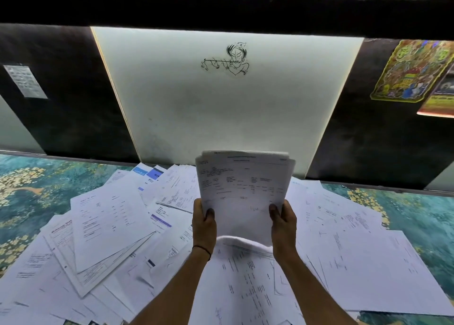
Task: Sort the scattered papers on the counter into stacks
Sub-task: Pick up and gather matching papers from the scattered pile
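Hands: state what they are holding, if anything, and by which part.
Both hold one bundle of printed papers upright above the counter. The left hand grips its lower left edge, the right hand its lower right edge, thumbs on the front sheet.

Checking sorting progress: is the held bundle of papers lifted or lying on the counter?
Lifted. The bundle stands upright, gripped at its lower corners by the left hand and right hand.

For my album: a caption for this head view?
Both hands, left and right, lift a sheaf above scattered papers on the counter.

white panel point(228, 108) with flute-player drawing point(227, 59), colourful poster point(412, 71)
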